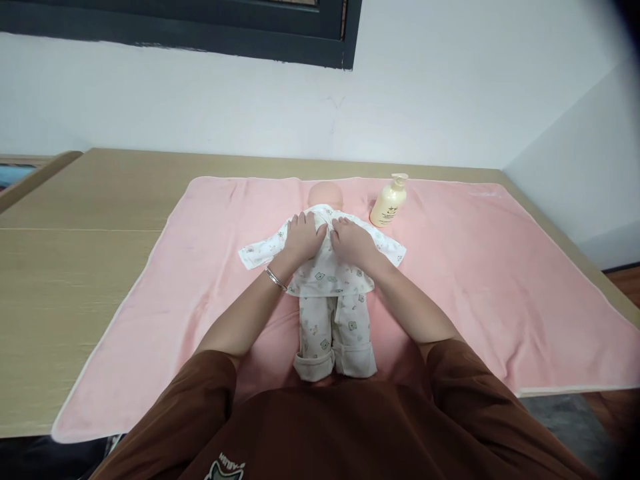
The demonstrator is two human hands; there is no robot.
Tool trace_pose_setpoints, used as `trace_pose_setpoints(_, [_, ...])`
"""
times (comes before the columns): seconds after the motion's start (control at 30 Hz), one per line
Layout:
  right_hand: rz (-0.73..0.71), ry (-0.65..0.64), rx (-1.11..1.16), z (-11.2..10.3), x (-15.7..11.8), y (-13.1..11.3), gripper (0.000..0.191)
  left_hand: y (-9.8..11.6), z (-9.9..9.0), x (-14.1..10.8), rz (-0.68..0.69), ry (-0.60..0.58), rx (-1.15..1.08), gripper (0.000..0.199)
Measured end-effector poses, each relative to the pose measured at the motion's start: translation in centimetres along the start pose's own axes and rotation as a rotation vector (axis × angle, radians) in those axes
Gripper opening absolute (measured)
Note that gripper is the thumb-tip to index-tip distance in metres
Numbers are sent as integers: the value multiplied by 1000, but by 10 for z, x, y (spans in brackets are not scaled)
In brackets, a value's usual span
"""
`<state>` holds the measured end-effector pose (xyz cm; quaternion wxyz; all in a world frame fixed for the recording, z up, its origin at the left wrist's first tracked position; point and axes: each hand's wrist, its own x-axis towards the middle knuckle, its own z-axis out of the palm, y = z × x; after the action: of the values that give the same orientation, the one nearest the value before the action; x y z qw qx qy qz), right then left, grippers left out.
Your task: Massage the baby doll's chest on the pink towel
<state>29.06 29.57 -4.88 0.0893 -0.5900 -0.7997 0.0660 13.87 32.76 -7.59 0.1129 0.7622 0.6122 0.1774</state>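
Note:
A doll [325, 195] lies on a pink blanket [475, 287], its head toward the wall. It wears a white printed top [327, 277] with the sleeves spread out, and white printed trousers [353, 327] with rolled cuffs. My left hand [304, 237] lies flat on the left chest of the top, fingers spread. Opposite it, my right hand [351, 241] rests on the right chest with its fingers curled at the cloth near the middle; whether they pinch it is hidden.
A cream pump bottle [389, 203] stands on the blanket, right of the doll's head. The blanket covers much of a wooden table [90, 280]. Behind are a white wall [200, 107] and a dark window frame [280, 33].

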Motion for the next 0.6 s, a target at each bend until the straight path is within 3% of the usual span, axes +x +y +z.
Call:
trace_pose_setpoints(0.17, [95, 16, 199, 5, 22, 26, 52, 13, 8, -21, 168, 16, 10, 58])
trace_pose_setpoints(0.33, [100, -22, 128, 14, 30, 34, 68, 22, 7, -29, 133, 5, 80, 62])
trace_pose_setpoints(0.47, [53, -33, 53, 14, 27, 30, 68, 16, 5, -25, 139, -8, 88, 62])
trace_pose_setpoints(0.6, [32, 32, -22, 15, 23, 24, 62, 3, 5, -13, 204, -25, 40, 58])
